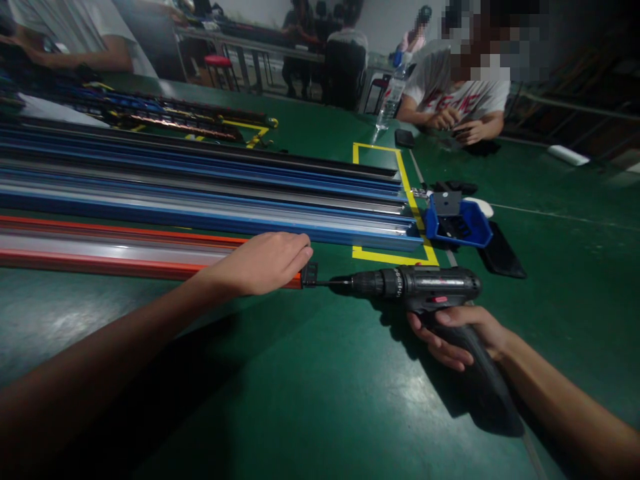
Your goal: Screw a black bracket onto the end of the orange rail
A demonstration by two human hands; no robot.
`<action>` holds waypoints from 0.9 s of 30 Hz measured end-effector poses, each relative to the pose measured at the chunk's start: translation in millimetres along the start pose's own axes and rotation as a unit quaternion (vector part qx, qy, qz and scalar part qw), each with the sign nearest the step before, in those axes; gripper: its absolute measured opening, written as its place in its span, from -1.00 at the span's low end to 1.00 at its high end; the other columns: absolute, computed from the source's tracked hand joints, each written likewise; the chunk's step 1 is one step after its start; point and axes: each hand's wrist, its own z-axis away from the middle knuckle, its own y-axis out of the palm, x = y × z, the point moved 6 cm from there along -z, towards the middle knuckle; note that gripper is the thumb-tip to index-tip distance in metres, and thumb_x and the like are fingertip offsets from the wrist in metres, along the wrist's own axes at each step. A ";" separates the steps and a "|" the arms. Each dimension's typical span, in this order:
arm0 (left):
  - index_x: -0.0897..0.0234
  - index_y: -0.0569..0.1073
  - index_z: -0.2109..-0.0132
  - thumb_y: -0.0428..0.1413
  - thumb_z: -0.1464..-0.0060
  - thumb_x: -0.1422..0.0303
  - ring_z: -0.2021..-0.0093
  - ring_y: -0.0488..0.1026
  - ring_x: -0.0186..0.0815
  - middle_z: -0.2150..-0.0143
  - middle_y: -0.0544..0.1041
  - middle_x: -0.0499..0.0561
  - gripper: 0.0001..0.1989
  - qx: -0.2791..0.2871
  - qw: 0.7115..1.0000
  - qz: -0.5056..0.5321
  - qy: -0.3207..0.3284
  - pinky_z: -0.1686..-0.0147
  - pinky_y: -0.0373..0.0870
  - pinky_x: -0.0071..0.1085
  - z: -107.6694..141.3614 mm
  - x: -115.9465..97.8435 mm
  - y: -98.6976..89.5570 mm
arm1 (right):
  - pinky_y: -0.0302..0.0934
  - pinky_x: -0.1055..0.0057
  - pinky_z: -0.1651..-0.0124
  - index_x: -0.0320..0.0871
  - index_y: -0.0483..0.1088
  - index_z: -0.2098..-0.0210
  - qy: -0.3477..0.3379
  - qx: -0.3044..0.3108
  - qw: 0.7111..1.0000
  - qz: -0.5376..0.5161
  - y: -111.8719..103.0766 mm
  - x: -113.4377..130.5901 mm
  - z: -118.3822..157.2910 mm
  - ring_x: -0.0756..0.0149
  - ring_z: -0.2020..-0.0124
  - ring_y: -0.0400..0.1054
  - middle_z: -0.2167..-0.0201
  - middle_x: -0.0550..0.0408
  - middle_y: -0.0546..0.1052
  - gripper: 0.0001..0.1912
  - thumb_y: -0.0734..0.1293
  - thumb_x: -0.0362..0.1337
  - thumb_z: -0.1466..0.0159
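Observation:
My right hand (450,337) is wrapped round the grip of a black cordless drill (435,283), which lies sideways and points left. Its thin bit (330,283) reaches to a black end cap (310,275) at the right end of an orange profile (150,263). Over that end, my left hand (270,261) curls its fingers and grips the orange profile. The fingertips on the far side are hidden. Behind it lie several long blue and black profiles (300,223), side by side.
Right of the profiles stands a blue bin (465,233) with black parts, beside a dark phone-like slab (503,250). Yellow tape (390,259) marks the green table (320,400). A plastic bottle (393,97) stands farther back. Across the table a person (455,100) handles something small.

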 end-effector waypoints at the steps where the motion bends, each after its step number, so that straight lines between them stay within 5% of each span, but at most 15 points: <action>1: 0.27 0.42 0.12 -0.25 -0.41 0.25 0.20 0.47 -0.21 0.17 0.54 0.09 -0.62 0.000 1.000 -0.001 0.001 0.20 0.29 -0.29 0.3 -0.1 -0.3 | 0.37 0.54 0.51 -0.32 0.47 0.05 -0.001 0.001 1.000 0.000 0.2 0.1 -0.2 0.60 0.71 0.22 0.39 0.06 0.49 -0.71 0.31 -0.23 -0.34; 27: 0.29 0.40 0.11 -0.28 -0.42 0.22 0.20 0.48 -0.17 0.17 0.55 0.10 -0.60 0.018 0.999 0.009 -0.026 0.18 0.32 -0.26 -0.9 -0.7 -1.7 | 0.36 0.55 0.52 -0.31 0.48 0.06 -0.006 -0.008 1.000 0.008 1.0 0.4 0.5 0.60 0.72 0.18 0.40 0.07 0.49 -0.71 0.29 -0.24 -0.34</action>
